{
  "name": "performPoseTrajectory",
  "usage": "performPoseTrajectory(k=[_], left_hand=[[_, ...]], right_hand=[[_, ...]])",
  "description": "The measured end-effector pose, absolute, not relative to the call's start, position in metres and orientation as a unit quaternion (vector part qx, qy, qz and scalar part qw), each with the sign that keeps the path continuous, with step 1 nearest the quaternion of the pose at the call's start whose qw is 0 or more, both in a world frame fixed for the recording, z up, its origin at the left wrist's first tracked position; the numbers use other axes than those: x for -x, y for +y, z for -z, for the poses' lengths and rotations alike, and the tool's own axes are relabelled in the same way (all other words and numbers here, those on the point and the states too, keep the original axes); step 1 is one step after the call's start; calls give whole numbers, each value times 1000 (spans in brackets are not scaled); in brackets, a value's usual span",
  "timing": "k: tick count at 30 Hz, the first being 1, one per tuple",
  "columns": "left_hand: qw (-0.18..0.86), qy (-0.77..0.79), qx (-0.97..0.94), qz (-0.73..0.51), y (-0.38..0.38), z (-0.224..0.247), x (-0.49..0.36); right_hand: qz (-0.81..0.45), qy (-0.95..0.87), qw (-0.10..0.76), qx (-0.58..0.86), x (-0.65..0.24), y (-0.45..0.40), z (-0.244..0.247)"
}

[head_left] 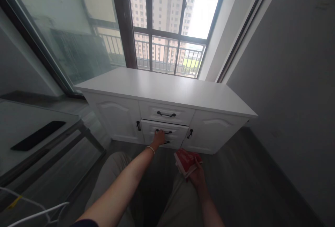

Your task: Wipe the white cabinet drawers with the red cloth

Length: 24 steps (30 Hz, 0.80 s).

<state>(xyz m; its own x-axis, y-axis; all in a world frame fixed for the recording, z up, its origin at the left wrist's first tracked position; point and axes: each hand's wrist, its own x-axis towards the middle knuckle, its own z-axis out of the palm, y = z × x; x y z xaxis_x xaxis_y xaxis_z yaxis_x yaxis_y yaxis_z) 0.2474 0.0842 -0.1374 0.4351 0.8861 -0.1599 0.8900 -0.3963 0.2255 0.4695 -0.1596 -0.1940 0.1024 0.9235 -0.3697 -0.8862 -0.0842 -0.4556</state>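
In the head view, my left hand (pixel 159 138) is closed on the left end of a black drawer handle (pixel 168 132). The handle belongs to the middle drawer (pixel 178 132) of a white cabinet (pixel 157 83). A thin dark gap runs along the top of that drawer, so it stands slightly out. My right hand (pixel 197 177) holds a soft red and white packet (pixel 187 161) above my right knee, in front of the cabinet's right door. The print on the packet is too blurred to read.
Above the middle drawer is another drawer (pixel 167 110), with a further handle below. Doors (pixel 117 117) flank the drawers. At left stands a table (pixel 39 111) bearing a flat black object (pixel 39 135); white cables (pixel 39 214) lie near. Behind is a glass window (pixel 167 17); a wall (pixel 290 80) rises right.
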Motion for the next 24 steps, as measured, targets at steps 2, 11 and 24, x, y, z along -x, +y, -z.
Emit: performPoseTrajectory(k=[2, 11, 24], left_hand=[[133, 531, -837, 6, 74, 141, -246], [113, 530, -840, -26, -30, 177, -208], [167, 545, -821, -15, -125, 188, -176]], right_hand=[[-669, -36, 675, 310, -469, -158, 193], [-663, -56, 659, 351, -481, -166, 191], [-576, -99, 667, 461, -496, -180, 191]])
